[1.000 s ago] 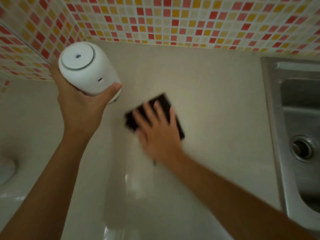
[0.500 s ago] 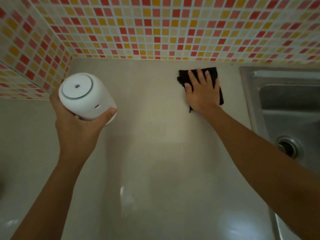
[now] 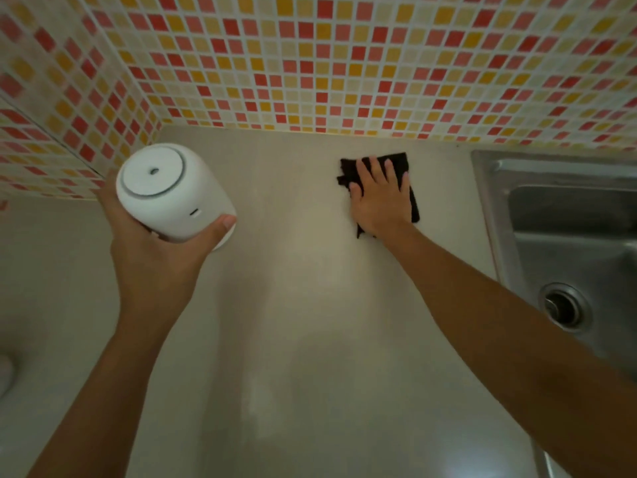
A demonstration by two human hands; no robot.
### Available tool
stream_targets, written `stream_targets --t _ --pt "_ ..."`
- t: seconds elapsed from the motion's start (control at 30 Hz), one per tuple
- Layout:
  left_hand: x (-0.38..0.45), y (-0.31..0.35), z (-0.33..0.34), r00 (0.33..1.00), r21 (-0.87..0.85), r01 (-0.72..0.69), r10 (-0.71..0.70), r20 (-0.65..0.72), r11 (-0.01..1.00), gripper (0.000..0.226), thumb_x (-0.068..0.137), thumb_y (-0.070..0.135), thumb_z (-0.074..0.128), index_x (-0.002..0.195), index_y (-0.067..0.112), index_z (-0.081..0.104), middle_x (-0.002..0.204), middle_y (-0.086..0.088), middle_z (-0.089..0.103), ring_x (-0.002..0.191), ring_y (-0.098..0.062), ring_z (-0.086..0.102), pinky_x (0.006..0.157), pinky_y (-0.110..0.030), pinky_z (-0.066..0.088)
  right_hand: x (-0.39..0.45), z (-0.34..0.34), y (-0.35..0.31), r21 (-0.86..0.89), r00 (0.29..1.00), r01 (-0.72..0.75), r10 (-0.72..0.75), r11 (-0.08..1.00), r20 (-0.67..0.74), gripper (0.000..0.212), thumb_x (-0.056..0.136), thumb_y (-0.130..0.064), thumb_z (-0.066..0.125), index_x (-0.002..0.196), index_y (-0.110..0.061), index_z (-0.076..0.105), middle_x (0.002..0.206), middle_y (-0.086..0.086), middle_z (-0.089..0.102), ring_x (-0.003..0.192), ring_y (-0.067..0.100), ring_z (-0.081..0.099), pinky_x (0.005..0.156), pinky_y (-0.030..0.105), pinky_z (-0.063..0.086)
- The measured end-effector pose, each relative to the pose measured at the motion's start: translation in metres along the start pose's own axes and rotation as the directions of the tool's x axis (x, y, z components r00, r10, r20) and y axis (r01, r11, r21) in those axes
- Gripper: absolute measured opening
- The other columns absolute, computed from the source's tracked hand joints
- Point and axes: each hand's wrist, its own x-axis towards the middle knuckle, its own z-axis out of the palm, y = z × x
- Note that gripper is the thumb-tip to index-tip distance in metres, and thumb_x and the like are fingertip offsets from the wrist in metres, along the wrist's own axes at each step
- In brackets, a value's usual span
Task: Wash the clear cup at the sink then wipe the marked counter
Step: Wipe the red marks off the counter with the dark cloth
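Note:
My right hand [image 3: 379, 198] lies flat with straight fingers on a black cloth [image 3: 401, 163], pressing it onto the beige counter [image 3: 310, 322] near the back wall, just left of the sink. My left hand [image 3: 151, 257] grips a white cylindrical appliance [image 3: 169, 191] and holds it lifted above the counter's left part, its round top facing me. The clear cup is not in view.
A steel sink [image 3: 568, 236] with a round drain [image 3: 563, 310] takes up the right side. Red, yellow and cream mosaic tiles [image 3: 310, 63] cover the back and left walls. A white rounded object [image 3: 5, 374] shows at the far left edge.
My right hand slid the cloth from the counter's middle to the back right near the sink, where it has stayed for the last half second. The left hand keeps the white appliance raised.

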Motion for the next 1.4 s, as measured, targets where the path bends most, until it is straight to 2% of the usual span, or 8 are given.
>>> stream_targets --t 0.13,0.33,0.57,0.8,0.9,1.07,1.2,1.4 --pt "-0.007 -0.005 -0.007 1.0 0.01 -0.002 0.001 0.02 1.0 0.101 0.061 0.028 0.09 0.141 0.016 0.03 0.131 0.015 0.05 0.12 0.001 0.052 0.099 -0.025 0.047 -0.005 0.008 -0.011 -0.014 0.999 -0.028 0.028 0.999 -0.039 0.056 0.101 -0.042 0.017 0.153 -0.021 0.012 0.161 0.001 0.009 0.148 0.025 0.003 0.119 0.049 0.0" --pt "0.003 -0.006 -0.012 1.0 0.054 0.027 -0.026 -0.009 0.998 0.098 0.063 0.029 0.089 0.14 0.017 0.03 0.132 0.013 0.049 0.12 -0.001 0.052 0.1 -0.036 0.049 -0.156 0.043 -0.074 0.061 0.872 0.49 -0.487 0.87 -0.055 0.054 0.096 -0.043 0.034 0.147 -0.025 0.035 0.155 0.002 0.032 0.144 0.028 0.024 0.116 0.052 0.016" --pt "-0.003 -0.003 -0.008 0.999 0.097 -0.016 0.012 0.045 0.995 0.098 0.064 0.026 0.088 0.141 0.011 0.029 0.135 0.006 0.049 0.121 -0.003 0.052 0.099 -0.03 0.049 0.032 0.021 -0.112 0.012 0.993 0.11 -0.11 0.994 0.033 0.057 0.1 -0.046 0.014 0.153 -0.027 0.008 0.162 0.002 0.001 0.148 0.027 -0.004 0.116 0.052 -0.007" --pt "-0.002 -0.005 0.027 0.997 0.059 0.006 -0.011 0.076 0.998 0.097 0.066 0.036 0.087 0.141 0.014 0.028 0.138 0.004 0.048 0.123 -0.003 0.051 0.103 -0.032 0.047 -0.249 0.049 -0.11 0.136 0.869 0.488 -0.494 0.862 0.015 0.052 0.098 -0.046 0.032 0.148 -0.033 0.027 0.159 -0.001 0.02 0.147 0.029 0.008 0.114 0.058 0.0" --pt "-0.005 -0.004 0.046 0.99 0.03 0.022 -0.026 0.139 0.999 0.101 0.064 0.042 0.087 0.142 0.013 0.028 0.14 0.003 0.048 0.125 -0.007 0.051 0.103 -0.038 0.047 -0.285 0.039 -0.04 0.098 0.884 0.463 -0.467 0.881 0.02 0.051 0.098 -0.05 0.034 0.147 -0.038 0.029 0.158 -0.005 0.024 0.146 0.024 0.017 0.113 0.059 0.011" --pt "-0.017 0.0 0.066 0.981 0.037 -0.003 -0.004 0.192 0.999 0.103 0.061 0.041 0.088 0.14 0.01 0.029 0.139 0.0 0.05 0.123 -0.008 0.053 0.103 -0.038 0.047 -0.141 0.01 0.066 -0.007 0.991 0.081 -0.081 0.997 -0.109 0.052 0.096 -0.051 0.031 0.146 -0.036 0.034 0.156 -0.001 0.03 0.144 0.025 0.022 0.113 0.057 0.015" --pt "-0.03 0.006 0.074 0.977 0.012 -0.01 0.008 0.213 1.0 0.102 0.063 0.035 0.089 0.14 0.008 0.028 0.137 0.001 0.049 0.121 -0.005 0.053 0.103 -0.034 0.046 -0.081 -0.001 0.098 0.018 0.98 -0.156 0.157 0.988 -0.118 0.055 0.098 -0.05 0.02 0.151 -0.034 0.02 0.16 0.0 0.017 0.147 0.026 0.01 0.117 0.053 0.005" --pt "-0.024 0.015 0.077 0.976 0.042 -0.03 0.02 0.217 0.999 0.099 0.065 0.031 0.088 0.139 0.005 0.028 0.13 0.006 0.049 0.115 0.008 0.051 0.101 -0.017 0.042 -0.301 0.025 0.033 -0.01 0.957 0.288 -0.288 0.958 -0.024 0.055 0.096 -0.049 0.037 0.148 -0.036 0.028 0.158 0.0 0.023 0.146 0.028 0.015 0.111 0.06 0.017"
